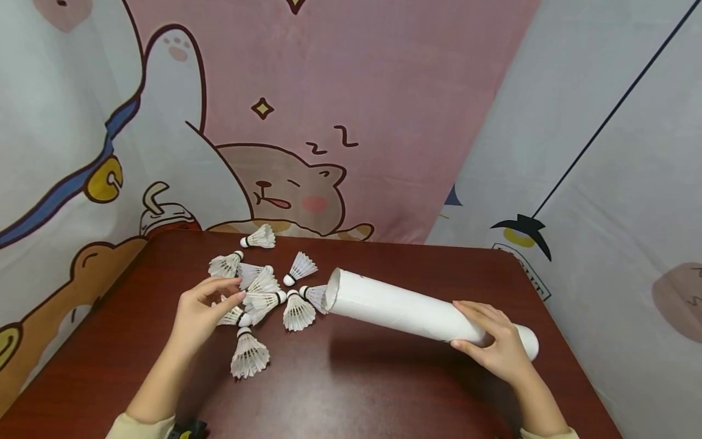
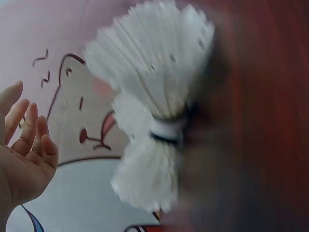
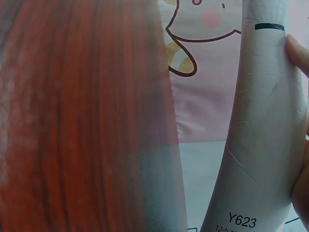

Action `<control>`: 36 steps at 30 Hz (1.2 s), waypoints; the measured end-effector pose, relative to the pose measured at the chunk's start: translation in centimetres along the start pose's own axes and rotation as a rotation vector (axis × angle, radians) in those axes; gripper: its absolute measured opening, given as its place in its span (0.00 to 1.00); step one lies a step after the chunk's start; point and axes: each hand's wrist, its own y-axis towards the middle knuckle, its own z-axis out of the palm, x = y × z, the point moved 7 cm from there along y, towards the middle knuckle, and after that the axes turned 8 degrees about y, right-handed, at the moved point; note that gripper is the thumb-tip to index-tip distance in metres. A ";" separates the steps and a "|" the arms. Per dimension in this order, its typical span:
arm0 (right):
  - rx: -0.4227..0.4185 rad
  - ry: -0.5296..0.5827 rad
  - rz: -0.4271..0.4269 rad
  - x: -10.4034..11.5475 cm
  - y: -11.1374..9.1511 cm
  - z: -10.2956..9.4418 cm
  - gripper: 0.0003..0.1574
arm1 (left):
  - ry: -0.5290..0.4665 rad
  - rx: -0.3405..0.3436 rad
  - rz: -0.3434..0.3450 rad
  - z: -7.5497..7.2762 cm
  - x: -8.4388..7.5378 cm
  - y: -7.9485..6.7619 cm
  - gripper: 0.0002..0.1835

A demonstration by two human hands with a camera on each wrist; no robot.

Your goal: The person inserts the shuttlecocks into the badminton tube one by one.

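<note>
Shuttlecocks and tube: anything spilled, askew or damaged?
The shuttlecocks lie jumbled left of the shuttlecock tube, pointing different ways. Thin crease-like lines mark the tube in the right wrist view; nothing else stands out.

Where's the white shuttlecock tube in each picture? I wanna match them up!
Head: the white shuttlecock tube slants from the middle towards the right, held in the right hand.
Left wrist: not in it.
Right wrist: the tube runs top to bottom along the right side.
Shared landmark: the sleeping cartoon animal's pink cheek, which shows in all three.
</note>
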 end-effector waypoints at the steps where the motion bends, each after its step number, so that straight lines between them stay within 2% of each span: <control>1: 0.000 0.000 0.001 -0.1 0.0 0.0 0.46 | 0.014 0.001 -0.006 -0.3 0.3 -0.1 0.12; 5: 0.002 -0.003 0.006 -0.2 -0.1 -0.1 0.46 | 0.088 0.006 -0.033 -1.3 2.1 -0.5 0.13; 7: 0.003 -0.004 0.010 -0.3 -0.2 -0.1 0.46 | 0.122 0.004 -0.057 -1.6 3.8 -0.7 0.13; 12: 0.006 -0.006 0.016 -0.2 -0.2 -0.1 0.47 | 0.186 0.020 -0.060 -2.2 7.9 -1.3 0.17; 19: 0.008 -0.004 0.015 -0.2 -0.1 -0.1 0.46 | 0.259 0.092 -0.090 -2.9 11.0 -1.7 0.17; 26: 0.009 -0.008 0.011 -0.2 0.0 -0.2 0.46 | 0.311 0.180 -0.147 -3.0 12.9 -2.2 0.16; 30: 0.010 -0.013 0.016 -0.2 0.0 -0.2 0.46 | 0.306 0.195 -0.181 -3.1 13.2 -2.3 0.12; 36: 0.014 -0.014 0.017 -0.3 0.0 -0.2 0.47 | 0.288 0.196 -0.186 -3.1 13.4 -2.4 0.08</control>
